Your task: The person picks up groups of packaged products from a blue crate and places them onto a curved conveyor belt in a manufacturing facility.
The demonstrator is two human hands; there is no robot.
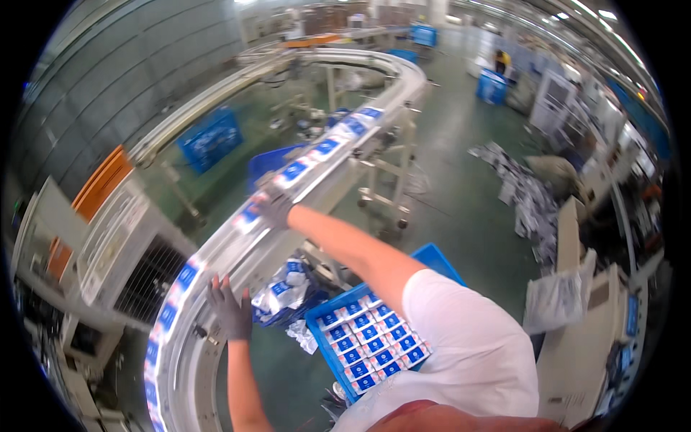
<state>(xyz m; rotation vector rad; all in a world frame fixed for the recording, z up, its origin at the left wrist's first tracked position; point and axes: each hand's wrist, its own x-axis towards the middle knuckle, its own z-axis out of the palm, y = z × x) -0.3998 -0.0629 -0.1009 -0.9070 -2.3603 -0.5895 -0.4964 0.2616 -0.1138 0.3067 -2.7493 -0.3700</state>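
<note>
Grey-gloved hands: L (230, 311) flat on conveyor rail (216, 263), R (272, 207) gripping blue-white packet (253, 213).

Green factory floor (461, 194); heap of crumpled white wrappers (529, 198) at its right. Blue crate (210, 138) beyond the curved line; another blue bin (492, 86) far off. Grey ribbed wall (108, 79) at left; white machine cabinet (583, 360) at lower right.
</note>
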